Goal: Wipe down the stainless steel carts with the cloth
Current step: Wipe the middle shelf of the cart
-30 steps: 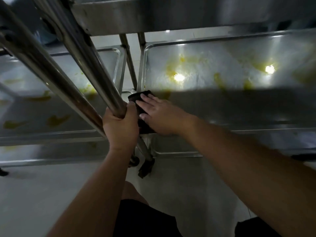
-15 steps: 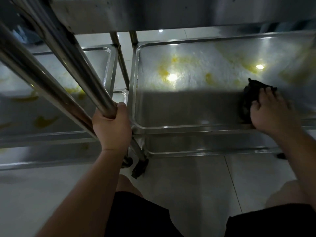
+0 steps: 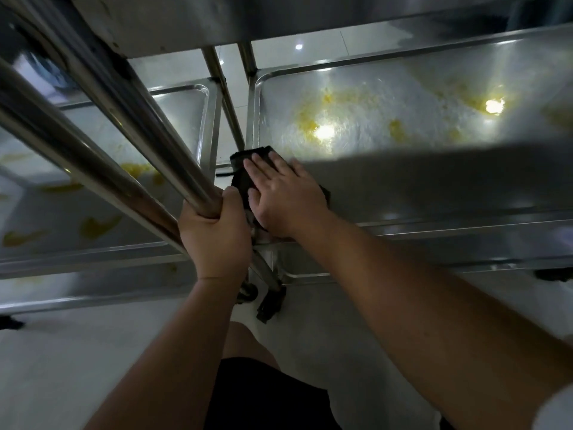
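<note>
The cloth (image 3: 245,172) is being pressed flat under the right hand (image 3: 286,198), fingers spread, at the near left corner of the right cart's shelf (image 3: 434,187). A post (image 3: 130,119) just left of that corner is being gripped by the left hand (image 3: 217,234), fingers wrapped fully round. Yellow stains (image 3: 307,122) are being lit farther back on the shelf; possibly grease, the glare is blurring them.

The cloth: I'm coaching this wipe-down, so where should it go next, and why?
Probably push the cloth away under the right hand into the yellow stains beyond it on the shelf. The left hand grips the cart's post, steadying it.
</note>
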Demonstrator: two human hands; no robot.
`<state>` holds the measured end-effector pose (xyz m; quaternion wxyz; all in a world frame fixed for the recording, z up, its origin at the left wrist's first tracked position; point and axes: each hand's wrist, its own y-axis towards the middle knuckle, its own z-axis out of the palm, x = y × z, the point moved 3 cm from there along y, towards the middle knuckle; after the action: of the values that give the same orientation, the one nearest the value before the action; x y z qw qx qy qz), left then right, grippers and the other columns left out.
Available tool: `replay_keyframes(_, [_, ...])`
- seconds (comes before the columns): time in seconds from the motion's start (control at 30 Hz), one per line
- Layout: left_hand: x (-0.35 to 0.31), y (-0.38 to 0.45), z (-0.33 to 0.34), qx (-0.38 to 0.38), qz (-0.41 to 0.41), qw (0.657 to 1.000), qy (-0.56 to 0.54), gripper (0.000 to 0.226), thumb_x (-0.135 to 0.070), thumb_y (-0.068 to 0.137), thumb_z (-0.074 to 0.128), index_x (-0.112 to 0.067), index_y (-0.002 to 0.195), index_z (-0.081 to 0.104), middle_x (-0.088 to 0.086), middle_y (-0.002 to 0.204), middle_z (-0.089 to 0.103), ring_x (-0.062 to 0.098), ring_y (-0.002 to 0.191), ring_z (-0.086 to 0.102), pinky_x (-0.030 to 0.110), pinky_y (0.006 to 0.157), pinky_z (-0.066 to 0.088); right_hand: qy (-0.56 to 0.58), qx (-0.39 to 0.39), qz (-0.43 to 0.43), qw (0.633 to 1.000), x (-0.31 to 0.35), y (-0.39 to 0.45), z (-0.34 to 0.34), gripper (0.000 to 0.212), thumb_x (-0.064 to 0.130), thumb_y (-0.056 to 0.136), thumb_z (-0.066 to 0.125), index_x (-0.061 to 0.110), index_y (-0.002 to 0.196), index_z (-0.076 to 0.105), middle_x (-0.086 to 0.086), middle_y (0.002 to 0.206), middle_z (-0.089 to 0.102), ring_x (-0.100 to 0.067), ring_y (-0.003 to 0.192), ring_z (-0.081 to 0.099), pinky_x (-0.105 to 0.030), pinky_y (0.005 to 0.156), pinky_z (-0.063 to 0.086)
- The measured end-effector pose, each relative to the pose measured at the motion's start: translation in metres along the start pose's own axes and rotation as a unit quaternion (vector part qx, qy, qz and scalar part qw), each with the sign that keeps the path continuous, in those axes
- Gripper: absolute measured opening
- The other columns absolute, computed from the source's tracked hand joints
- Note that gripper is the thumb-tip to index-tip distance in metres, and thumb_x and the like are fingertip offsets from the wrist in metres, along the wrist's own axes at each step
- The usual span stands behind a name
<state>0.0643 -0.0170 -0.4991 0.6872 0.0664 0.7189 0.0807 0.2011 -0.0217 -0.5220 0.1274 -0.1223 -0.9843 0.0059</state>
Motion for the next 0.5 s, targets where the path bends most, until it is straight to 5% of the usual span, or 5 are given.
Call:
replay_keyframes(0.13, [-0.001,0.000,-0.003,0.012,-0.001,1.000,0.011,0.043,-0.026,0.087,0.068,0.013,0.080,0.051,0.033,0.065,0.050,0.023,0.049,0.053,0.029,0.049,0.045,-0.017,-0.021,0.055,0.998,-0.061,0.001,-0.022,0.066,0.047,0.106,0.019,0.022,0.167,0.014,0.002,0.175,0.011,-0.019,0.161,0.008,-0.049,0.128,0.004])
replay_keyframes(0.27, [0.000,-0.001,-0.001,0.013,-0.008,1.000,-0.012,0.032,-0.024,0.087,0.068,-0.005,0.073,0.046,0.014,0.056,0.044,0.021,0.045,0.048,0.028,0.044,0.041,-0.015,-0.078,0.252,0.965,-0.192,-0.044,-0.058,0.063,0.041,0.104,0.030,0.014,0.160,0.030,-0.011,0.167,0.032,-0.032,0.153,0.031,-0.057,0.126,0.017])
replay_keyframes(0.37, [0.005,-0.001,0.000,0.002,-0.021,0.999,-0.025,0.035,-0.029,0.085,0.068,-0.007,0.072,0.044,0.012,0.057,0.041,0.023,0.045,0.045,0.029,0.045,0.040,-0.022,-0.058,0.386,0.921,-0.258,-0.090,-0.070,0.069,0.044,0.103,0.018,0.014,0.165,0.018,-0.007,0.173,0.016,-0.031,0.159,0.015,-0.059,0.127,0.011])
replay_keyframes(0.5, [0.010,-0.002,0.002,-0.012,-0.014,1.000,-0.025,0.040,-0.030,0.085,0.067,0.001,0.072,0.045,0.011,0.056,0.044,0.020,0.044,0.046,0.028,0.043,0.039,-0.003,-0.042,0.414,0.909,-0.236,-0.073,-0.064,0.070,0.042,0.103,0.012,0.014,0.167,0.007,-0.003,0.175,0.001,-0.032,0.161,0.000,-0.057,0.128,0.002])
